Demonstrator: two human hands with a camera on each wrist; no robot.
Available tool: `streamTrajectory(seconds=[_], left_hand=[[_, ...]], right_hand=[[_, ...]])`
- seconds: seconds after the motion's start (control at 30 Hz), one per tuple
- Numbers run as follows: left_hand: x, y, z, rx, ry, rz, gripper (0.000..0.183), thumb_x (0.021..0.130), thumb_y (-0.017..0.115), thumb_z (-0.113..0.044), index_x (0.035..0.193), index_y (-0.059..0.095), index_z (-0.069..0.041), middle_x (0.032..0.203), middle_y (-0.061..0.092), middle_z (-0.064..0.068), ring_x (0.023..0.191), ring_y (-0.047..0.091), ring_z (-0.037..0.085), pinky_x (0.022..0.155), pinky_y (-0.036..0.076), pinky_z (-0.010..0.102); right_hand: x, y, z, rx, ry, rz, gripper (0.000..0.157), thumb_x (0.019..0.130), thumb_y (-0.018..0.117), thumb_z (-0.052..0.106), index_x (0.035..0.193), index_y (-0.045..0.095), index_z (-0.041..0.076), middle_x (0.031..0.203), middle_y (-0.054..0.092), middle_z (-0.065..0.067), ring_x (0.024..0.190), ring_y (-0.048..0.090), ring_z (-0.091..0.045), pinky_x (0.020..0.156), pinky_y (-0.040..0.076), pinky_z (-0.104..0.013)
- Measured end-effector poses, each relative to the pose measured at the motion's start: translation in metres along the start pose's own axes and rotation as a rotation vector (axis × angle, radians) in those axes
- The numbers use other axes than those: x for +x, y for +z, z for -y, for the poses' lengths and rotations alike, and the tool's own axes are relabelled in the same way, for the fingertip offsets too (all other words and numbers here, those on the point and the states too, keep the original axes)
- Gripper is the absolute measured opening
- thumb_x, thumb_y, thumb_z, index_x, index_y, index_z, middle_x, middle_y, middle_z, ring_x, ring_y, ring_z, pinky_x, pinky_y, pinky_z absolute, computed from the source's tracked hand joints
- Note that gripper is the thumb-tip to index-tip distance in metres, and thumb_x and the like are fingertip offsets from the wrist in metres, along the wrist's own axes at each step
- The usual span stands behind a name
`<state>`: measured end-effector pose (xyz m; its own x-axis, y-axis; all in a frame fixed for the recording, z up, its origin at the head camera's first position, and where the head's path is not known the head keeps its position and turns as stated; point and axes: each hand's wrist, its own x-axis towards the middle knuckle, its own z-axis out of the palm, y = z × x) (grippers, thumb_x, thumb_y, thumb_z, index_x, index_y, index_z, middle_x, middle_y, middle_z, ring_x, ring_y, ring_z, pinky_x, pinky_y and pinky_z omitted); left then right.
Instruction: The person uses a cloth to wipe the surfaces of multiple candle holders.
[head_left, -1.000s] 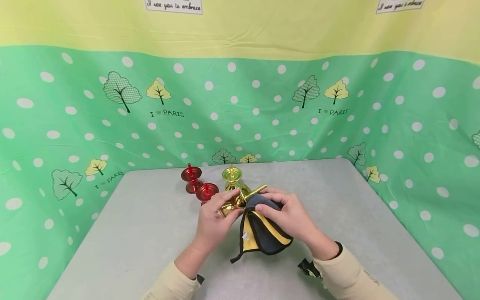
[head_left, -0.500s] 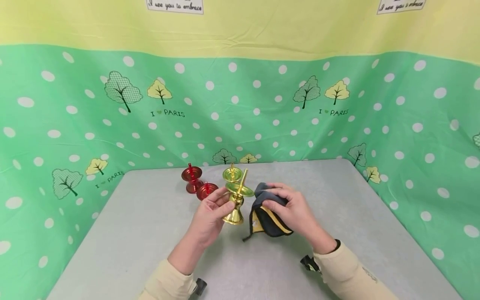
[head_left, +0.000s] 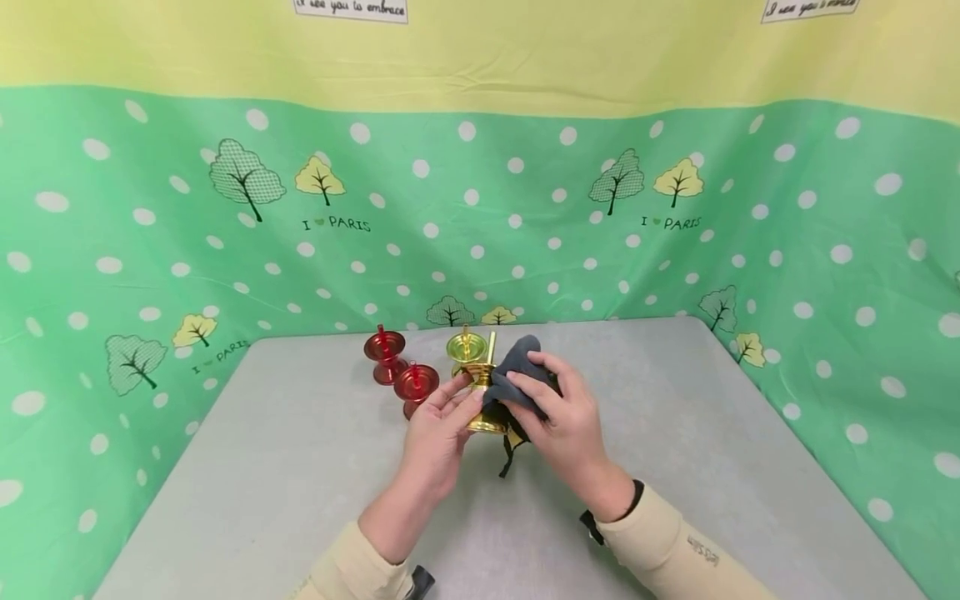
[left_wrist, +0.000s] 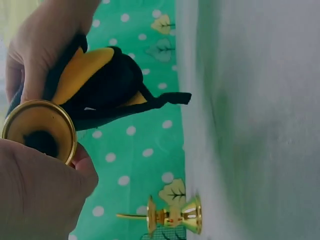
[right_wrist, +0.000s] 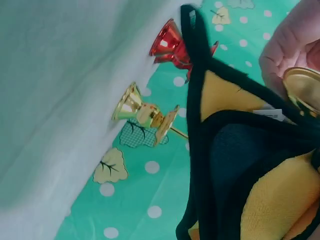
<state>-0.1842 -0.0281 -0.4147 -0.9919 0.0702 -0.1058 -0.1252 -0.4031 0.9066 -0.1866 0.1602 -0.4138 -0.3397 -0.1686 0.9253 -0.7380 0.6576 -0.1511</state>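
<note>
Here, the left hand [head_left: 437, 437] pinches a gold candlestick [head_left: 487, 426] round its middle, thumb on the near side, and holds it roughly upright above the grey table [head_left: 277, 467]. The right hand [head_left: 566, 421] grips a bunched cloth [head_left: 523, 371] and holds it against the right side of that candlestick, hiding part of the cup and stem. The cloth is dark grey on one face; yellow and dark panels with black edging show on the other, and a short black strap hangs from it. From the left wrist, the round hollow underside of the candlestick's foot faces the camera. A second gold candlestick [head_left: 467, 346] stands upright just behind the held one. To its left stand two red candlesticks, the rear one [head_left: 385, 347] near the table's back edge and the front one [head_left: 417, 382] near the left fingertips. A green curtain [head_left: 390, 242] with white dots and printed trees hangs behind.
</note>
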Motion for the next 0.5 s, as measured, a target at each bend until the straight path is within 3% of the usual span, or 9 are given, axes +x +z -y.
streamTrajectory(seconds=[0.03,0.23,0.37,0.5], left_hand=[[-0.0007,0.0002,-0.0002,-0.005,-0.001,0.005,0.051,0.102,0.073,-0.012,0.149,0.057,0.0,0.11,0.079,-0.002,0.096,0.076,0.006,0.09,0.058,0.023],[-0.0015,-0.0026,0.0008,-0.041,-0.023,0.044,0.051,0.103,0.071,-0.015,0.15,0.056,0.001,0.118,0.08,0.002,0.101,0.077,0.011,0.096,0.06,0.03],[-0.0026,-0.0045,0.0019,-0.076,-0.053,0.09,0.052,0.105,0.068,-0.016,0.151,0.054,0.002,0.127,0.078,0.005,0.109,0.076,0.013,0.098,0.06,0.032],[-0.0043,-0.0071,0.0,-0.115,-0.09,0.162,0.052,0.108,0.062,-0.016,0.154,0.051,0.004,0.126,0.078,0.002,0.111,0.075,0.014,0.099,0.059,0.034]], right_hand=[[-0.0001,0.0003,-0.0003,-0.015,-0.01,-0.015,0.033,0.104,0.069,0.04,0.115,0.081,0.011,0.127,0.069,-0.024,0.113,0.07,-0.04,0.09,0.062,-0.057],[-0.0002,-0.0007,-0.0025,0.029,0.026,-0.031,0.031,0.104,0.07,0.038,0.114,0.081,0.01,0.126,0.07,-0.024,0.113,0.071,-0.04,0.091,0.062,-0.056],[-0.0016,-0.0019,-0.0045,0.039,0.025,-0.034,0.032,0.103,0.071,0.038,0.114,0.081,0.01,0.126,0.07,-0.024,0.112,0.072,-0.04,0.09,0.062,-0.056],[-0.0022,-0.0044,-0.0053,0.024,0.007,-0.039,0.031,0.103,0.071,0.038,0.115,0.081,0.011,0.126,0.071,-0.023,0.112,0.071,-0.039,0.09,0.062,-0.055]])
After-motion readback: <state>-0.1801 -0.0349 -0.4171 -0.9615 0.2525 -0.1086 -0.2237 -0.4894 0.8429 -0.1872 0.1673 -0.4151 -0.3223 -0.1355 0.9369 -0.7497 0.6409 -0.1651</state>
